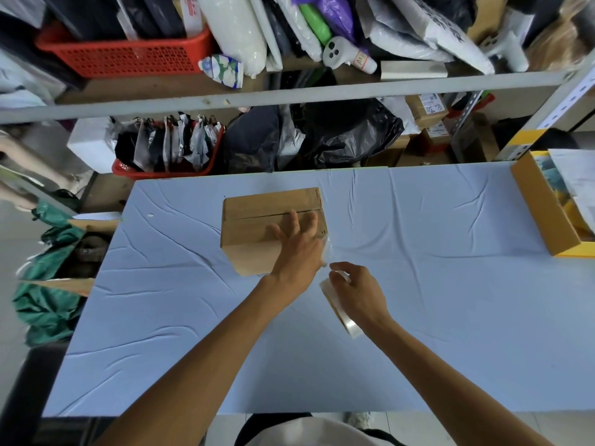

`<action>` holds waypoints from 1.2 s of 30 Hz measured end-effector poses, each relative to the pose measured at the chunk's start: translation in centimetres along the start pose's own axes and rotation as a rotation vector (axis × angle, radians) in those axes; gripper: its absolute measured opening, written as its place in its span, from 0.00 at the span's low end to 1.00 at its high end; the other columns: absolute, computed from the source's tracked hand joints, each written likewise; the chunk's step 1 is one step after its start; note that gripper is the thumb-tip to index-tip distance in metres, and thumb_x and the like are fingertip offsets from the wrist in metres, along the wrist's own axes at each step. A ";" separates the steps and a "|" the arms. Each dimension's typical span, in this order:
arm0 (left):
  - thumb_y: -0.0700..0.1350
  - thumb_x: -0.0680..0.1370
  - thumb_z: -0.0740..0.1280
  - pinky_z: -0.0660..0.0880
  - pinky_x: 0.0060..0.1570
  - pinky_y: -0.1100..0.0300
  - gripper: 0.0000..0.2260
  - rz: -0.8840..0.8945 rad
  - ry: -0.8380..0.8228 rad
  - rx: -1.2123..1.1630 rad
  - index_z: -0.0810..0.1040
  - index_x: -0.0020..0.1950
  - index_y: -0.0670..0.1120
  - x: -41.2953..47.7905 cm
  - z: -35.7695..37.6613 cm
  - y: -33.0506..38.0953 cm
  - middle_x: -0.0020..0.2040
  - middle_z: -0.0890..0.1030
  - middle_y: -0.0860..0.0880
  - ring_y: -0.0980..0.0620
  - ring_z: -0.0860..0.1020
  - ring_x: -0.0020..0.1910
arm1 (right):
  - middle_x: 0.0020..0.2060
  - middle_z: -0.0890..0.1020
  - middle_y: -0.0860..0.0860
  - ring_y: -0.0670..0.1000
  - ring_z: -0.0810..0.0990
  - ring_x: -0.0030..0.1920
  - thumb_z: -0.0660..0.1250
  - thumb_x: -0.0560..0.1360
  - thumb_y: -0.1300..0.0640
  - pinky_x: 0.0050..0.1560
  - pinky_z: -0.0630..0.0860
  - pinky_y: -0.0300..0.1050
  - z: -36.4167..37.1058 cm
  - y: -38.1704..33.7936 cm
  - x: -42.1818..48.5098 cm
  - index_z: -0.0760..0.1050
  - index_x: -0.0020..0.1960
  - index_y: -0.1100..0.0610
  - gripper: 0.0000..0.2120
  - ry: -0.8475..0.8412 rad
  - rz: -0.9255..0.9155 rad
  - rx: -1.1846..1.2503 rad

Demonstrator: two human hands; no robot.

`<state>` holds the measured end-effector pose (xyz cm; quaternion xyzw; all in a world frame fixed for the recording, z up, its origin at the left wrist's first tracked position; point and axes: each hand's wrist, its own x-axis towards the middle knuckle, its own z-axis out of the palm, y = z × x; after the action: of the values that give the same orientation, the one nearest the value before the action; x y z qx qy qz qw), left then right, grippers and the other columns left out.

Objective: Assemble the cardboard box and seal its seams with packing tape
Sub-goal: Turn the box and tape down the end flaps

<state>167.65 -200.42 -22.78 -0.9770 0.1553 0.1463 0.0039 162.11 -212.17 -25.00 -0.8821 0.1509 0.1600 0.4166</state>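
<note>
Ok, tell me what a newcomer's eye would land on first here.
The brown cardboard box in the middle of the pale blue table, with the left hand pressing flat on its top. Just right of it, nearer the camera, the right hand grips a roll of clear tape. Behind the table, cluttered shelves with a red basket at upper left.

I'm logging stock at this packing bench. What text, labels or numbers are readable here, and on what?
Nothing reads for certain.
Tag on white handle: red handwriting, perhaps "A2", blurred.
Labels on shelf boxes: too small.
Print on white bag: blurred.
</note>
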 end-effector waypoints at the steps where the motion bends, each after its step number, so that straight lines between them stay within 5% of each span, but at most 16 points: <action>1: 0.52 0.77 0.65 0.52 0.65 0.25 0.18 -0.006 -0.002 -0.026 0.76 0.62 0.42 -0.1 0.0 -0.2 0.79 0.50 0.44 0.32 0.46 0.75 | 0.57 0.82 0.52 0.53 0.80 0.52 0.58 0.79 0.53 0.44 0.70 0.43 0.0 -0.1 0.0 0.76 0.63 0.50 0.16 0.002 -0.011 -0.004; 9: 0.46 0.78 0.66 0.46 0.68 0.28 0.11 -0.038 -0.004 -0.226 0.79 0.45 0.38 0.5 -0.5 -1.4 0.79 0.49 0.46 0.34 0.44 0.76 | 0.55 0.82 0.47 0.51 0.79 0.56 0.61 0.77 0.53 0.45 0.68 0.41 -0.4 2.7 -0.4 0.79 0.57 0.44 0.13 -0.089 0.005 -0.118; 14: 0.46 0.77 0.67 0.43 0.67 0.28 0.10 -0.012 0.027 -0.290 0.80 0.43 0.41 0.5 0.4 -1.7 0.79 0.50 0.45 0.33 0.43 0.76 | 0.44 0.82 0.45 0.49 0.78 0.43 0.60 0.76 0.52 0.35 0.67 0.40 -1.5 5.8 -0.8 0.75 0.45 0.39 0.09 -0.153 -0.012 -0.185; 18: 0.46 0.76 0.69 0.43 0.68 0.29 0.09 -0.011 0.109 -0.425 0.78 0.38 0.44 0.3 0.8 -2.1 0.78 0.55 0.46 0.36 0.45 0.77 | 0.43 0.82 0.46 0.51 0.79 0.43 0.60 0.76 0.52 0.37 0.70 0.41 -2.5 6.8 -0.3 0.74 0.45 0.41 0.07 -0.176 -0.061 -0.237; 26: 0.46 0.76 0.69 0.43 0.68 0.29 0.08 -0.017 0.139 -0.459 0.79 0.39 0.44 0.0 0.6 -2.0 0.78 0.58 0.46 0.37 0.46 0.77 | 0.41 0.81 0.49 0.53 0.79 0.41 0.59 0.76 0.50 0.39 0.72 0.45 -3.2 7.5 0.4 0.70 0.43 0.43 0.05 -0.121 -0.069 -0.214; 30: 0.46 0.75 0.70 0.42 0.68 0.30 0.08 -0.019 0.137 -0.442 0.79 0.40 0.44 0.0 0.6 -1.9 0.78 0.57 0.46 0.37 0.45 0.77 | 0.34 0.80 0.44 0.48 0.78 0.36 0.66 0.69 0.36 0.33 0.68 0.40 -3.1 7.4 0.6 0.71 0.38 0.45 0.13 -0.025 -0.022 -0.208; 36: 0.45 0.75 0.70 0.42 0.68 0.30 0.07 -0.014 0.115 -0.405 0.79 0.40 0.43 0.0 0.6 -2.0 0.78 0.55 0.46 0.36 0.44 0.77 | 0.32 0.80 0.44 0.49 0.78 0.35 0.70 0.68 0.42 0.36 0.71 0.41 -3.6 7.7 1.1 0.70 0.38 0.44 0.10 -0.061 -0.081 -0.274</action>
<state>168.05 -198.53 -23.47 -0.9656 0.1158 0.1184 -0.2004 160.59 -219.81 -28.59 -0.9308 0.0792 0.1890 0.3028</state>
